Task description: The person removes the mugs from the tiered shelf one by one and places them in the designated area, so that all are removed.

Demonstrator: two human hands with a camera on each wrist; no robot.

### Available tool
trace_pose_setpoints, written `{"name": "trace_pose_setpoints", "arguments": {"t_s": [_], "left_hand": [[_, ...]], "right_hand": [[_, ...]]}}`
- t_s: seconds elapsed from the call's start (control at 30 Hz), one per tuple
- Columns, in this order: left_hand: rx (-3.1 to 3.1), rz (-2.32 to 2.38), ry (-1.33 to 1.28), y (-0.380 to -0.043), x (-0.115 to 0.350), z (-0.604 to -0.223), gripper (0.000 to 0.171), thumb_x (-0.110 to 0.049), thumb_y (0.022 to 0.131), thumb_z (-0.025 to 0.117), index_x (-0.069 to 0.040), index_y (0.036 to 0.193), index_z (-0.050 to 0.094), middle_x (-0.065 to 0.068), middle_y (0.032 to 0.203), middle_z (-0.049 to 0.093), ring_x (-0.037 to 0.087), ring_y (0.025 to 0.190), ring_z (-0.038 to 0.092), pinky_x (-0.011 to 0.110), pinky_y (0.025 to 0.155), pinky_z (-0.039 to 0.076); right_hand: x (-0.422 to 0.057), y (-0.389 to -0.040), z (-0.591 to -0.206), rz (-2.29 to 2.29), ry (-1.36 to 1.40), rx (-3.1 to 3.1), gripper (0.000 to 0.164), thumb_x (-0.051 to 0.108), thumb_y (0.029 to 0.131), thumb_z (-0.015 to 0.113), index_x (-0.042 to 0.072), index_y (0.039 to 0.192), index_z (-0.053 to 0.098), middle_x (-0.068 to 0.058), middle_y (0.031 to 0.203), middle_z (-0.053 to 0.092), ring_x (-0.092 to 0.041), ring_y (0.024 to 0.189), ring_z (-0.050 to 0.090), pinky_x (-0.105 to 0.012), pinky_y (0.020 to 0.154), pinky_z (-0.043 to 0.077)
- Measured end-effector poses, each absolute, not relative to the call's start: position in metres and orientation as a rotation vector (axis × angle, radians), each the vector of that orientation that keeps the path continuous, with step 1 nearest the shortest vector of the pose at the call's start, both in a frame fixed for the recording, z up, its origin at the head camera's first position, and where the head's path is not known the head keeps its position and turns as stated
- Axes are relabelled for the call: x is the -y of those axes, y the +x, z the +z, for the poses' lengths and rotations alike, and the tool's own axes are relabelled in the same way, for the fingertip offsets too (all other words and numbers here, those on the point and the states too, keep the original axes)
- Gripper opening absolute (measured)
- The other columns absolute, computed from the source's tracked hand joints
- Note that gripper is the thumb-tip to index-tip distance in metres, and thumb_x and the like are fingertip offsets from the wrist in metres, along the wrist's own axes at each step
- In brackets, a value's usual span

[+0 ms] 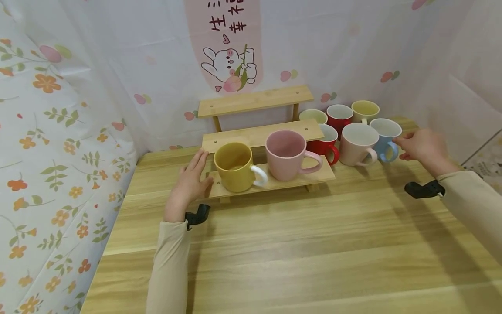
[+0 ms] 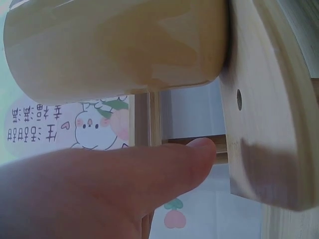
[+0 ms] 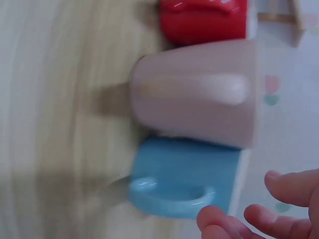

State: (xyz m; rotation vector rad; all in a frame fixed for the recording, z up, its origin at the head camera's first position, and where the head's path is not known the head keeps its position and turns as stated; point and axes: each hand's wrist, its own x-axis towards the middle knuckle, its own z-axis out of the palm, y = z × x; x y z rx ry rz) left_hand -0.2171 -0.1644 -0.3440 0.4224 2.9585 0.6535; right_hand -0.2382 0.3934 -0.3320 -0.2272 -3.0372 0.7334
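Observation:
My left hand (image 1: 190, 183) is at the left end of a tiered wooden rack (image 1: 255, 103), its fingers extended beside the steps. In the left wrist view the thumb (image 2: 164, 172) lies just under a yellow mug (image 1: 235, 170); whether it touches the rack is unclear. That mug, with a white handle, stands on the lowest step beside a pink mug (image 1: 285, 157). My right hand (image 1: 425, 148) is beside the handle of a light-blue mug (image 1: 382, 141) on the table. In the right wrist view its fingers (image 3: 279, 221) are parted and hold nothing.
Left of the blue mug stands a pale pink mug (image 1: 354, 144), then a red mug (image 1: 327, 146). Behind them are another red mug (image 1: 339, 115) and two yellowish mugs. A patterned cloth (image 1: 149, 52) hangs behind the wooden table (image 1: 294, 253).

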Motion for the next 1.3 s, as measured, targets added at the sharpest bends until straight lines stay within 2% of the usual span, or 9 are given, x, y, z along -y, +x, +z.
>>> {"name": "trace_pose_setpoints", "arguments": {"t_s": [0.17, 0.33, 0.43, 0.57, 0.9, 1.17, 1.3], "left_hand": [[-2.957, 0.643, 0.420, -0.218, 0.164, -0.343, 0.076, -0.018, 0.097, 0.056, -0.006, 0.154, 0.009, 0.012, 0.162, 0.000, 0.040, 0.144, 0.015, 0.057, 0.116, 0.013], [-2.952, 0.660, 0.407, -0.217, 0.163, -0.343, 0.075, -0.017, 0.096, 0.056, -0.006, 0.154, 0.010, 0.011, 0.162, 0.001, 0.044, 0.144, 0.012, 0.058, 0.115, 0.013], [-2.947, 0.665, 0.402, -0.217, 0.163, -0.343, 0.075, -0.017, 0.097, 0.056, -0.007, 0.154, 0.010, 0.011, 0.162, 0.001, 0.046, 0.143, 0.011, 0.059, 0.115, 0.013], [-2.950, 0.670, 0.403, -0.217, 0.163, -0.343, 0.075, -0.017, 0.096, 0.056, -0.006, 0.154, 0.010, 0.011, 0.162, 0.001, 0.044, 0.144, 0.012, 0.059, 0.115, 0.013], [-2.939, 0.664, 0.376, -0.218, 0.164, -0.345, 0.076, -0.018, 0.096, 0.056, -0.009, 0.155, 0.008, 0.008, 0.162, -0.001, 0.049, 0.142, 0.008, 0.059, 0.115, 0.012], [-2.931, 0.663, 0.367, -0.218, 0.164, -0.344, 0.076, -0.019, 0.097, 0.056, -0.010, 0.155, 0.008, 0.007, 0.162, -0.002, 0.049, 0.142, 0.007, 0.059, 0.115, 0.012], [-2.931, 0.671, 0.377, -0.218, 0.164, -0.344, 0.076, -0.018, 0.097, 0.056, -0.009, 0.155, 0.008, 0.008, 0.162, -0.002, 0.047, 0.143, 0.008, 0.059, 0.115, 0.011]], "right_hand": [[-0.386, -0.233, -0.319, 0.821, -0.208, 3.007, 0.061, 0.046, 0.094, 0.052, -0.013, 0.108, 0.058, -0.006, 0.063, 0.068, -0.016, 0.054, 0.067, -0.029, 0.054, 0.049], [-0.375, -0.227, -0.316, 1.036, -0.161, 2.957, 0.056, 0.043, 0.092, 0.059, -0.012, 0.106, 0.059, 0.001, 0.071, 0.066, -0.012, 0.058, 0.068, -0.028, 0.055, 0.057], [-0.367, -0.225, -0.312, 1.127, -0.134, 2.956, 0.050, 0.037, 0.092, 0.061, -0.011, 0.105, 0.058, 0.002, 0.074, 0.064, -0.011, 0.060, 0.067, -0.029, 0.057, 0.058], [-0.354, -0.222, -0.308, 1.150, -0.111, 2.984, 0.048, 0.033, 0.093, 0.061, -0.011, 0.108, 0.055, -0.003, 0.080, 0.065, -0.013, 0.062, 0.067, -0.029, 0.059, 0.058], [-0.317, -0.211, -0.301, 1.092, -0.011, 3.055, 0.045, 0.038, 0.091, 0.064, -0.004, 0.106, 0.059, -0.015, 0.092, 0.067, -0.017, 0.066, 0.067, -0.028, 0.059, 0.058], [-0.286, -0.208, -0.300, 1.172, 0.083, 3.057, 0.030, 0.028, 0.091, 0.066, -0.001, 0.098, 0.062, -0.009, 0.083, 0.067, -0.018, 0.067, 0.068, -0.029, 0.059, 0.058], [-0.269, -0.204, -0.298, 1.224, 0.155, 3.062, 0.027, 0.026, 0.090, 0.068, 0.001, 0.098, 0.063, -0.009, 0.086, 0.068, -0.020, 0.068, 0.069, -0.029, 0.059, 0.058]]}}
